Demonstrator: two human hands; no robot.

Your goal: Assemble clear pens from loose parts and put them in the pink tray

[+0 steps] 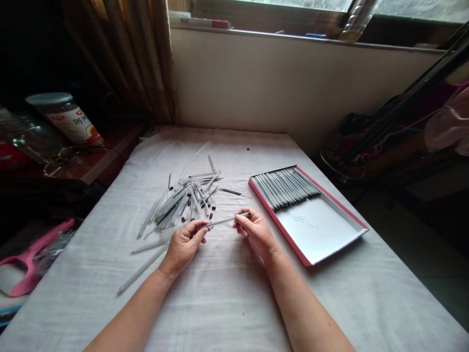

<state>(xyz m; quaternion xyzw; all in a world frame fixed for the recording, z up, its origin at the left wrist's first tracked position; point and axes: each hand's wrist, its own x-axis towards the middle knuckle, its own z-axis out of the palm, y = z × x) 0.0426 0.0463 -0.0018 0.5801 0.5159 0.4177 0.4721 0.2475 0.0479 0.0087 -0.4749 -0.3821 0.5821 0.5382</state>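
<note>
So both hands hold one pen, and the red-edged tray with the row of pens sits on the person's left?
Not quite: the head view shows the red-edged tray on the person's right, not the left. The left hand and right hand do hold one pen between them.

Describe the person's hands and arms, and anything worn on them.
The left hand and right hand are bare: no gloves, no ring or watch that shows. The left forearm and right forearm are bare too; no sleeve reaches into view.
</note>
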